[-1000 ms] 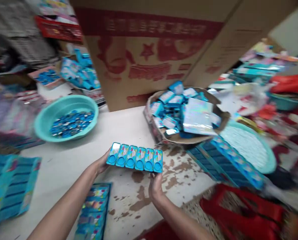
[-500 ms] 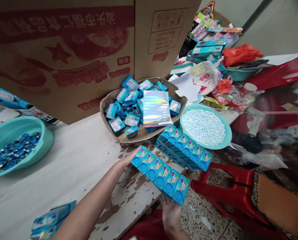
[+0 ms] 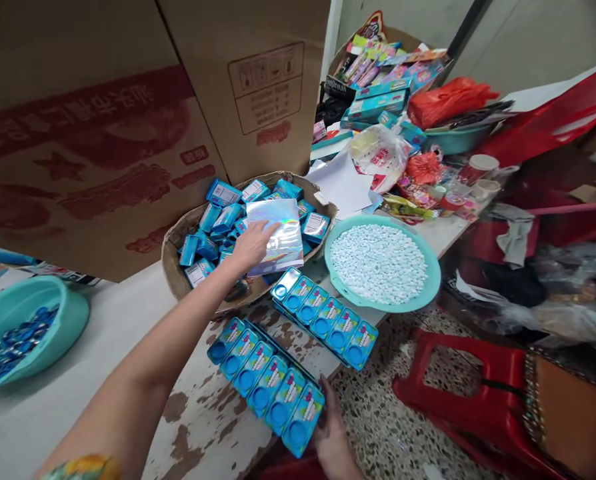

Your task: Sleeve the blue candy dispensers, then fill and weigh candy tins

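Observation:
My left hand [image 3: 253,245] reaches over the shiny holographic sheets [image 3: 284,230], its fingers outstretched against the top one. The sheets lie on small blue candy boxes [image 3: 228,217] in a shallow cardboard tray [image 3: 173,270]. At the lower middle, my right hand [image 3: 332,430] is closed on the right end of a row of blue candy boxes [image 3: 261,380], which tilts with its round-windowed faces toward me. Part of that hand is hidden behind the row. A second row of blue candy boxes [image 3: 328,320] rests at the table edge, between the held row and the tray.
A turquoise basin of white candies [image 3: 333,267] stands right of the tray. Another turquoise basin [image 3: 75,313] at left holds blue and silver pieces. A large carton [image 3: 258,87] stands behind. A red stool [image 3: 458,373] is at lower right. Packaging and bags [image 3: 378,153] crowd the back right.
My left hand has let go of the box row and moved up to the holographic sheets. My right hand keeps the row, now lower and further left in view. The camera view has shifted.

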Demonstrator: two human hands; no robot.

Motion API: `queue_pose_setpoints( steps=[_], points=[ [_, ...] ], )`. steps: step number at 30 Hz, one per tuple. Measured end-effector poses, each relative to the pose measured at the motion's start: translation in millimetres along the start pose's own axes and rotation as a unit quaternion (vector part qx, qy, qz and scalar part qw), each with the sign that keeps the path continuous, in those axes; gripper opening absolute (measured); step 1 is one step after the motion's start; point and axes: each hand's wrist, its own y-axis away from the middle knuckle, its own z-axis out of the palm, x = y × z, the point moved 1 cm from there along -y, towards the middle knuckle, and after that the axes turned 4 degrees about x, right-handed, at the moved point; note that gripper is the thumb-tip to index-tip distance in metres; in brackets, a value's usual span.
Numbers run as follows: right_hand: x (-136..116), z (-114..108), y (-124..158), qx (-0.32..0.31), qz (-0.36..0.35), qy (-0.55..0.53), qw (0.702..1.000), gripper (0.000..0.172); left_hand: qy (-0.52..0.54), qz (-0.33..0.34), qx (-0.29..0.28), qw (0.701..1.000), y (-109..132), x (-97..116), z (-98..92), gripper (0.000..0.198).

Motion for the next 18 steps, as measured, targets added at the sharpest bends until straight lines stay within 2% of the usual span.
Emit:
queue_pose_setpoints(
  steps=[2, 4, 7, 9, 11, 14, 16, 18],
  points=[
    [-5.6, -3.6, -4.3, -0.072, -0.109, 0.087, 0.988, 0.094, -0.055, 0.109, -0.038, 0.992, -47.0, 19.0, 24.8, 0.052],
    [-4.5, -3.4, -11.5, -0.117, -0.172, 0.155, 0.966, 0.106, -0.103, 0.187, -0.078, 0.974, -76.0, 31.9, 48.5, 0.043],
    [9.0, 1.8, -27.0, -0.084, -0.204, 0.223, 0.95, 0.101, -0.154, 0.241, -0.115, 0.951, -93.8, 35.2, 68.1, 0.024],
    [19.3, 5.9, -35.1, -0.049, -0.224, 0.256, 0.939, 0.085, -0.169, 0.243, -0.123, 0.947, -95.7, 29.1, 62.4, 0.017],
    [25.8, 8.4, -38.8, -0.033, -0.246, 0.271, 0.93, 0.07, -0.169, 0.228, -0.12, 0.951, -92.9, 21.7, 39.2, 0.023],
    [27.1, 9.1, -39.3, -0.03, -0.274, 0.273, 0.922, 0.061, -0.144, 0.178, -0.1, 0.968, -76.7, 15.9, -22.3, 0.034],
    [24.9, 10.3, -39.6, -0.025, -0.286, 0.283, 0.915, 0.058, -0.132, 0.106, -0.083, 0.982, -50.8, 15.2, -71.9, 0.04],
    [22.7, 14.2, -40.7, -0.018, -0.288, 0.303, 0.908, 0.057, -0.139, 0.002, -0.044, 0.989, -6.2, 15.0, -120.7, 0.039]
  ],
)
